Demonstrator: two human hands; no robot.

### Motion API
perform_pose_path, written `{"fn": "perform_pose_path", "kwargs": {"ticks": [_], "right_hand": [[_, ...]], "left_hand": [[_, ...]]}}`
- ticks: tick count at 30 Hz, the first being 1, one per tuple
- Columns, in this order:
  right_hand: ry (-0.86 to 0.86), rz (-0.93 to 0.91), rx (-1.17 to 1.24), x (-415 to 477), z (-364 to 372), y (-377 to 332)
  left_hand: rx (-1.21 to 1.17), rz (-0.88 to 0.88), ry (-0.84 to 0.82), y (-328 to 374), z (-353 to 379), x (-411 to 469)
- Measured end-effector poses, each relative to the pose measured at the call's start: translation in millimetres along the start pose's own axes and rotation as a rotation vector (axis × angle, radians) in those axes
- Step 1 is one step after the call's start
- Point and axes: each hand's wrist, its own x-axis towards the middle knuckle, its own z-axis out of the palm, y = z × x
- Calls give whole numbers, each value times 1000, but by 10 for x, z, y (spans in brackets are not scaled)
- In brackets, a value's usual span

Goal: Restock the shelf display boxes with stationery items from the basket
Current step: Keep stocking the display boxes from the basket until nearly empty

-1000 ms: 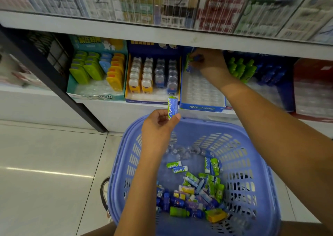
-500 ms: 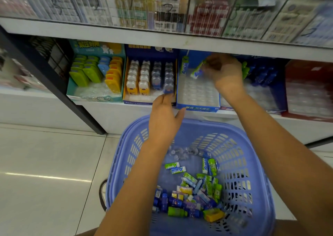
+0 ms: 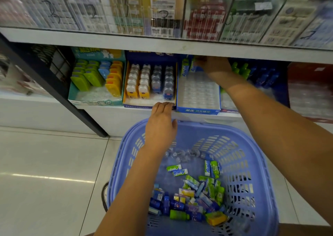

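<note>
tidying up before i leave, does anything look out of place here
Nothing spilled or damaged. The blue display box is nearly empty, only two erasers at its back left, and items in the basket lie jumbled.

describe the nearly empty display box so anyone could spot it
On the lower shelf above the purple basket, count three boxes right of the black post. That blue display box has a clear tray bare except two erasers at its back; neighbours are fuller.

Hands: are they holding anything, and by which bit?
The right hand seems to pinch the top end of an upright eraser in the blue box. The left hand shows only its back, so cannot tell.
</note>
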Motion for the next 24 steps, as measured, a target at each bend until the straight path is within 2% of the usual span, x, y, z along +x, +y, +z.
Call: {"fn": "perform_pose_path", "kwargs": {"ticks": [7,11,13,15,17,20,22,24], "right_hand": [[-19,97,3,59,96,-29],[-56,15,-131,-86,0,-129],[-17,6,-126,-347,-54,-161],[-124,42,36,-770,-18,-97],[-354,108,125,-1281,164,88],[-644,266,-101,-1834,654,596],[-842,383,-316,-2129,981,1005],[-958,464,-438,-2402,1190,1355]], "left_hand": [[-59,-8,-18,5,-11,-26],[-293,9,157,28,-40,-171],[-343,12,186,-22,55,-272],[-310,-53,37,-110,263,-357],[-179,-120,-266,-205,565,-477],[-49,-176,-752,-374,1000,-799],[-3,-228,-991,-494,1186,-1026],[106,-205,-1183,-582,1290,-1183]]}}
